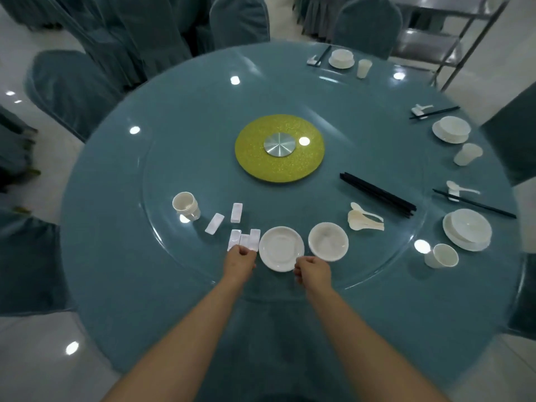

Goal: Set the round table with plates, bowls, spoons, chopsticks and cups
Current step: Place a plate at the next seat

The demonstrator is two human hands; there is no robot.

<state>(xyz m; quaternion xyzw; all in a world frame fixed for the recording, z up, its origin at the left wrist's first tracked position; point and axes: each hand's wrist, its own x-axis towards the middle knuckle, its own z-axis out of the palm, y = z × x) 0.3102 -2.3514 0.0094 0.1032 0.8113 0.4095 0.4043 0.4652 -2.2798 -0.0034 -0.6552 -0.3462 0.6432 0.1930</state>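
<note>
Both hands are seen low of centre, reaching onto the glass turntable (162, 175) of the round table (121, 285). The left hand (240, 258) is curled at the near ends of three white rests (245, 240) lying side by side, and appears to pinch one; which one cannot be told. The right hand (313, 269) is curled at the near rim of the plate (280, 248), apparently gripping it so that it can be drawn to a seat. An empty bowl (328, 241) stands just right of the plate, then the spoons (364, 219) and a bundle of chopsticks (377, 194), with cups (185, 205) at centre left: stock is judged to be grouped within reach for distribution. Three settings are complete along the right edge, the nearest (467, 230) at lower right; the remaining seats are unset.
</note>
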